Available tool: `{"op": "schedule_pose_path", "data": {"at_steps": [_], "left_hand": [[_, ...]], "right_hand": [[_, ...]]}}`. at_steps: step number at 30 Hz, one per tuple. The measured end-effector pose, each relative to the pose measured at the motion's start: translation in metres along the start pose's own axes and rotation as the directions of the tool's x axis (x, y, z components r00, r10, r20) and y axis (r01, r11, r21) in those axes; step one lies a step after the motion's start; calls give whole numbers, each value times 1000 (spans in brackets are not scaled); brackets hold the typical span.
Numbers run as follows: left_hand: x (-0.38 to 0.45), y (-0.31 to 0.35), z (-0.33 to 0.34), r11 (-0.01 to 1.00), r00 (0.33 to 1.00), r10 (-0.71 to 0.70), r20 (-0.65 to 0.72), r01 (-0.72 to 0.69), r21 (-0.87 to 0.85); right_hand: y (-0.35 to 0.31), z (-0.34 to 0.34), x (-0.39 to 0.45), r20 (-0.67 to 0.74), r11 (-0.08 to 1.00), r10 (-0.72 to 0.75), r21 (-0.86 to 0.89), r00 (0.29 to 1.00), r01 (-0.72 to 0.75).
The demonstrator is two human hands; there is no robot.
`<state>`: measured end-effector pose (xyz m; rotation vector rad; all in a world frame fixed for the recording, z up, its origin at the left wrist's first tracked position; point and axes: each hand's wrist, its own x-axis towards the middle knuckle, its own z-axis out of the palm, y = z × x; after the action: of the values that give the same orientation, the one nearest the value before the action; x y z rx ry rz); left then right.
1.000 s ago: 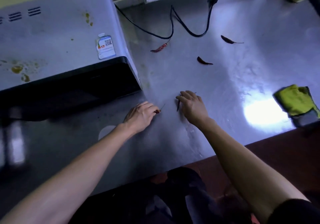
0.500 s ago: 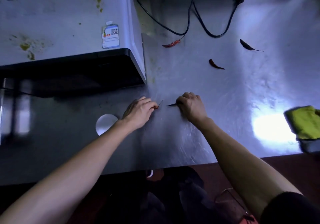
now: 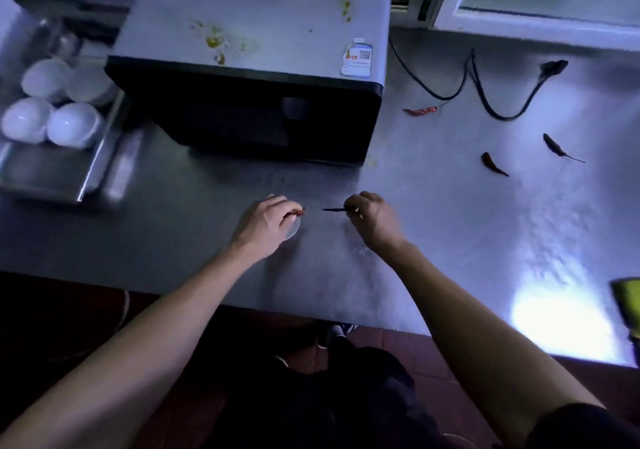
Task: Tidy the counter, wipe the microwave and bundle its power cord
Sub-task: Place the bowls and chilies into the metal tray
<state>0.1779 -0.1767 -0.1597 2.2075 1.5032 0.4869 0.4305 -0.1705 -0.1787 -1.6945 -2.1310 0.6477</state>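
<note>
Tidying step: a chilli (image 3: 297, 211) is pinched in the left hand (image 3: 265, 221), another (image 3: 334, 209) in the right hand (image 3: 372, 218); three chillies remain on the far right worktop (image 3: 433, 226), to be collected next.

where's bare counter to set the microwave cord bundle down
Free: the steel counter right of the right hand, between the two dark chilies and the front edge. Crowded: by the power cord with the red chili, and left, where the tray of bowls sits.

steel counter (image 3: 433, 226): microwave (image 3: 256, 67), chillies (image 3: 493, 164), cord (image 3: 485, 91)
</note>
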Motion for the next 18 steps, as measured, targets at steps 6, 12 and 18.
{"op": "schedule_pose_path", "data": {"at_steps": [6,12,18], "left_hand": [[-105,-47,-54,990,979,-140,-147,144,13],[-213,-86,-112,966,929,-237,-283,256,33],[-295,-121,-154,935,867,-304,-394,351,53]], "right_hand": [[-103,37,-9,49,991,-133,34,990,132],[-212,75,-20,67,957,-285,78,956,279],[-297,111,-26,125,913,-406,103,905,395]]}}
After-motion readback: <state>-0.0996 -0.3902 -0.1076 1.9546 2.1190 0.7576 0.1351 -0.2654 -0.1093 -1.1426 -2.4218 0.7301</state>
